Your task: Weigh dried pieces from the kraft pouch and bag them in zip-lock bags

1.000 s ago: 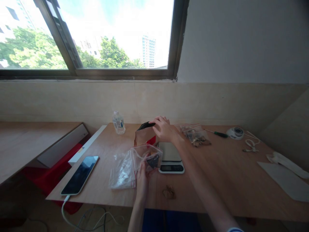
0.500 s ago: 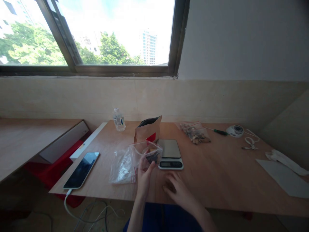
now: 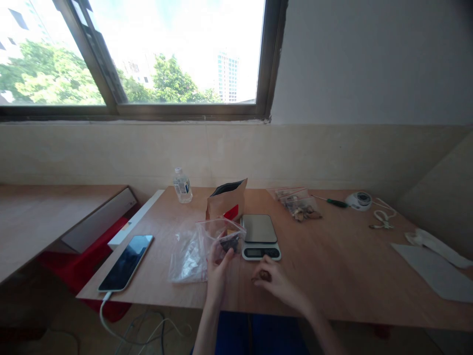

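Observation:
My left hand (image 3: 219, 266) is closed on a clear zip bag (image 3: 210, 231) with dark and yellowish pieces inside, held in front of a brown paper pouch (image 3: 221, 205). Between the fingers of my right hand (image 3: 273, 281) is a small brown piece (image 3: 263, 275), too small to name; the hand is just in front of the kitchen scale (image 3: 259, 229). Nothing lies on the scale's plate. The pouch stands upright with its top open, behind the left hand. More clear plastic bags (image 3: 188, 259) lie flat to the left of that hand.
A phone (image 3: 126, 264) on a charging cable lies at the left, and a water bottle (image 3: 182, 186) stands behind. Filled zip bags (image 3: 301, 207), a green screwdriver (image 3: 336, 202), a white dome camera (image 3: 359, 201) and a grey sheet (image 3: 432, 271) lie to the right.
My right hand has risen slightly toward the scale, and the brown piece in its fingers shows more clearly. My left hand still holds the zip bag, almost in place.

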`<state>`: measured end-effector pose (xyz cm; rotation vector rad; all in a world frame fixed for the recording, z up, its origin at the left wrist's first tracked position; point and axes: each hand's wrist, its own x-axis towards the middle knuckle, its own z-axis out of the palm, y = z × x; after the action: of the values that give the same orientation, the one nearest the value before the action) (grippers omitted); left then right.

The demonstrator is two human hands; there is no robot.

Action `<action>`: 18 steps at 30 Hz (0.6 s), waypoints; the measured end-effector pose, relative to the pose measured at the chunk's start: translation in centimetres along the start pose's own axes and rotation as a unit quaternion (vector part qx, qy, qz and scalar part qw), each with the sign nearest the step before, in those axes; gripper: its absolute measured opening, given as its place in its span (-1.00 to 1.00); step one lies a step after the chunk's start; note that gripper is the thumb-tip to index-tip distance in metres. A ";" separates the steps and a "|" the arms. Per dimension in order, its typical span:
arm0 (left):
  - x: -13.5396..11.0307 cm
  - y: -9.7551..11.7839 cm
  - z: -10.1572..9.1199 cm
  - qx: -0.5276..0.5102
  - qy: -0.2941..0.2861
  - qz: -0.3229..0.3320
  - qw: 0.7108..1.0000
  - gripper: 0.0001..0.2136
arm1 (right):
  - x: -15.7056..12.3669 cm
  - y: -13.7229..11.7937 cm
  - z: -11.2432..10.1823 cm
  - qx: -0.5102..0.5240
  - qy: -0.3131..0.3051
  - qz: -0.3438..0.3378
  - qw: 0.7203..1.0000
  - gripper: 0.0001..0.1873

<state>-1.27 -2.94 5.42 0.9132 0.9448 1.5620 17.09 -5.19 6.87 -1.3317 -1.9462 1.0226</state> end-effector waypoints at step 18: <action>-0.7 0.7 0.6 0.012 -0.040 -0.018 0.999 -0.52 | 15.2 -11.6 -6.7 -0.074 0.208 -0.307 0.926 -0.81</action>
<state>-0.89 -3.64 6.27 0.9641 0.9193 1.4752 11.23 8.40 20.71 -0.8174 -1.9295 0.2666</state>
